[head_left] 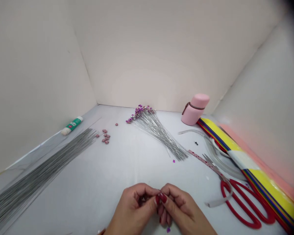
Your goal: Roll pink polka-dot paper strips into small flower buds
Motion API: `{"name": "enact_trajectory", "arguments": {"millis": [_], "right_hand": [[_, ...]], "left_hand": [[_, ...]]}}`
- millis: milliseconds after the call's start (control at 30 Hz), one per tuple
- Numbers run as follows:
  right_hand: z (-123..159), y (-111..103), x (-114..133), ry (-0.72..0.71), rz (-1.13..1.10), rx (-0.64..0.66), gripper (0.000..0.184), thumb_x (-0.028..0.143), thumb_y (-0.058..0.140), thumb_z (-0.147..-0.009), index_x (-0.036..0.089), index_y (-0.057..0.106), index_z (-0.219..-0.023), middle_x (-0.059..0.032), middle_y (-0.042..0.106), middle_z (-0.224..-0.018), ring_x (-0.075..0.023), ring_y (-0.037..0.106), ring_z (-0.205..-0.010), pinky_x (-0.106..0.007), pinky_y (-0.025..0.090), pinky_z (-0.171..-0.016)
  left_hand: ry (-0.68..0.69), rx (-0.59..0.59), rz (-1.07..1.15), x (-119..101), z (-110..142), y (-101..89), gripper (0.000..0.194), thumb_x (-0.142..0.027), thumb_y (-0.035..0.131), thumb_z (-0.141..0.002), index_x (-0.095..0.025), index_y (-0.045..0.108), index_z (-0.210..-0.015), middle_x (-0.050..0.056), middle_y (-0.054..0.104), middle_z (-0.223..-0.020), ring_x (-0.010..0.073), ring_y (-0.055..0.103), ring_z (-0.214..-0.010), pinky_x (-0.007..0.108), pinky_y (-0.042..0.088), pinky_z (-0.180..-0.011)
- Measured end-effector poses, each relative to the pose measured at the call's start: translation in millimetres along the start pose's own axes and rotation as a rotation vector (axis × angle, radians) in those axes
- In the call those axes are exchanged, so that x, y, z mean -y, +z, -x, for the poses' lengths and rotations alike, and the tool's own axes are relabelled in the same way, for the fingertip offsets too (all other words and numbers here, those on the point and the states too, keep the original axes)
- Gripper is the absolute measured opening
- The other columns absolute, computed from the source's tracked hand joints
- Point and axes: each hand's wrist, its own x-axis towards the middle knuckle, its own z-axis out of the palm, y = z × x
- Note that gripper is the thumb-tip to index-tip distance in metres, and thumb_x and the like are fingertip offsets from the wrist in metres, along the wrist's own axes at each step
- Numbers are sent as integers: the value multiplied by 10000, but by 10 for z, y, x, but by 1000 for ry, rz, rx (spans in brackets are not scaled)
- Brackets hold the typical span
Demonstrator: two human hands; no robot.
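Note:
My left hand (133,209) and my right hand (178,209) meet at the bottom middle of the white surface, fingertips pressed together. Whatever lies between them is hidden by the fingers. A tiny purple scrap (168,229) shows just below my right hand. Farther off stands a fan of silver wires (156,133), tipped with purple beads (140,113). Long grey wires (39,169) lie in a bundle at the left, and several small pink pieces (105,136) sit near their ends.
Red-handled scissors (245,204) lie close to my right hand, beside a dotted pink strip (207,164) and a curled translucent strip (222,166). Striped coloured paper (259,166) runs along the right. A pink bottle (195,109) and a glue stick (72,125) stand against white walls.

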Motion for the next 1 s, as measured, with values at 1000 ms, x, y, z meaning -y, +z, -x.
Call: {"name": "enact_trajectory", "arguments": {"millis": [1000], "right_hand": [[33,39,25,19,17,-12,335,463,464,-798,148,463,-682,30,498,-520,-60,448,-423,-175,328,-429]], "left_hand": [[-5,10,179,104,-20,52,162,-266,598,-742,-119,560,-687,15,587,-486,136,561,-449,264,398,-499]]}}
